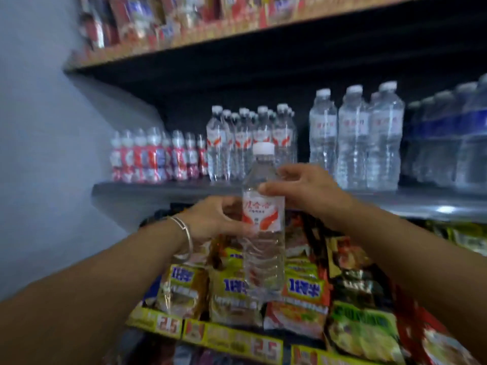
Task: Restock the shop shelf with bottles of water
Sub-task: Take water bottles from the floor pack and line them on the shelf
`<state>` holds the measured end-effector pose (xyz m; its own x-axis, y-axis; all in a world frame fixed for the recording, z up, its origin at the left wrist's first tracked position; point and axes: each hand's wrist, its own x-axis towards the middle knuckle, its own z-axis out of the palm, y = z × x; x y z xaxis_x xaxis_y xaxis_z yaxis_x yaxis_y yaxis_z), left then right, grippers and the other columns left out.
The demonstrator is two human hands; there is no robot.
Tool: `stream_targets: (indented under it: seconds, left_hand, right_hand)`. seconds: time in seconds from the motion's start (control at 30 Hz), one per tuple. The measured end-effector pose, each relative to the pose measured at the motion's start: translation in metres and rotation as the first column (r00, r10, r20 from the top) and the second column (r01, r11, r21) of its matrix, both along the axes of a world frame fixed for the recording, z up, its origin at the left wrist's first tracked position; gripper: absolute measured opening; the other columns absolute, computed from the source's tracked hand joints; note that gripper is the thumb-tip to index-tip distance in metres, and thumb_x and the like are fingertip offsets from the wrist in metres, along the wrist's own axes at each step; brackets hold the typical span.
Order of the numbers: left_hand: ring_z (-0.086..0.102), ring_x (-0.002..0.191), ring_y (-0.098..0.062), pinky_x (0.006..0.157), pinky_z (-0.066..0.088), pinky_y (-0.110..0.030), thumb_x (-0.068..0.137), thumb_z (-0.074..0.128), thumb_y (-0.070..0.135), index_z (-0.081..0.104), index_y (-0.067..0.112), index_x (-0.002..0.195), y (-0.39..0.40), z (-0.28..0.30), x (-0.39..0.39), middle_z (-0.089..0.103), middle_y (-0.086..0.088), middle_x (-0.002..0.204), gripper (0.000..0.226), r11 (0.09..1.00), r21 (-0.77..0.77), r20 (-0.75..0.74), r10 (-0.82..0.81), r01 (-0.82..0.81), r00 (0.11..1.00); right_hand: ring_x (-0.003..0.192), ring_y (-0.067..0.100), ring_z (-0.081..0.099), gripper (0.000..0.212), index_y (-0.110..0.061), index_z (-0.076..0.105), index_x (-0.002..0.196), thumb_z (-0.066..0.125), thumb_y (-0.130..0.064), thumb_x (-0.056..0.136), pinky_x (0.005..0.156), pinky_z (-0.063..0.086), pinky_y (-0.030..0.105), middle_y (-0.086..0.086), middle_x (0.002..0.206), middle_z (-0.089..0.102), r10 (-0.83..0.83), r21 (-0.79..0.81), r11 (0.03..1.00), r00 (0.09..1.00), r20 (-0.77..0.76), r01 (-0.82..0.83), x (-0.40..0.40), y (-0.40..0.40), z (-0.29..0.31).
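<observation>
Water bottle [263, 219] front and centre, upright, carried in the air in front of the shelf! Left hand [218, 219] wraps it at the label from nine o'clock, fingers curled round the body; right hand [297, 188] pinches the shoulder from three o'clock, just under the white cap. Both hands clamped on it, none of its weight on the shelf yet.

How far along? Up at twelve o'clock, matching red-labelled bottles [250, 143] already stand in a tight cluster on the middle shelf [147, 188], so part of the stocking looks done. This one is not yet placed, and I can't tell how many more are waiting.

Room to work: a bare strip of shelf edge runs in front of that cluster. A narrow gap at one o'clock separates it from the taller bottles [355, 138]. Small red drinks [155, 156] crowd in at ten o'clock. The shelf above leaves clear headroom over the caps. Below, at six o'clock, snack packets [237, 293] stick out past the edge, so lift over them, I'd say, not through.
</observation>
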<state>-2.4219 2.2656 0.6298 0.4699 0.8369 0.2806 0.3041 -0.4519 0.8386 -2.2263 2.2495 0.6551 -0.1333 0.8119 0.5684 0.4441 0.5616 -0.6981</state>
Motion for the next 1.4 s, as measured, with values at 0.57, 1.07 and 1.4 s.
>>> stream_targets:
  seconds: [0.57,1.07,1.4]
  left_hand:
    - [0.061,0.095,-0.015,0.084,0.051,-0.027,0.073,0.077,0.011,0.058,0.013,0.112,0.156,0.098,-0.041,0.063,0.000,0.103,0.044,0.945,0.220,0.139,0.215,-0.242,0.967]
    - [0.051,0.110,-0.025,0.096,0.044,-0.036,0.075,0.076,0.032,0.057,0.013,0.095,0.247,0.068,-0.026,0.051,-0.009,0.121,0.034,0.832,0.393,-0.095,0.461,-0.392,0.882]
    - [0.064,0.087,-0.027,0.084,0.052,-0.041,0.075,0.076,0.029,0.064,0.001,0.086,0.256,0.070,-0.019,0.068,-0.018,0.096,0.033,0.839,0.379,-0.088,0.453,-0.391,0.887]
  right_hand:
    - [0.060,0.012,0.065,0.030,-0.002,0.067,0.091,0.070,-0.031,0.083,0.060,0.051,0.027,0.003,0.073,0.069,-0.124,0.063,0.990,0.991,-0.047,0.127,-0.072,0.151,0.154]
    - [0.079,0.023,0.071,0.039,-0.004,0.059,0.108,0.065,-0.035,0.085,0.081,0.057,0.042,0.008,0.088,0.072,-0.250,-0.060,0.967,0.968,-0.014,0.248,-0.072,0.239,0.132]
    - [0.088,0.027,0.068,0.043,-0.011,0.058,0.101,0.082,-0.023,0.068,0.069,0.060,0.040,0.009,0.098,0.067,-0.326,-0.148,0.930,0.941,0.091,0.337,-0.070,0.246,0.110]
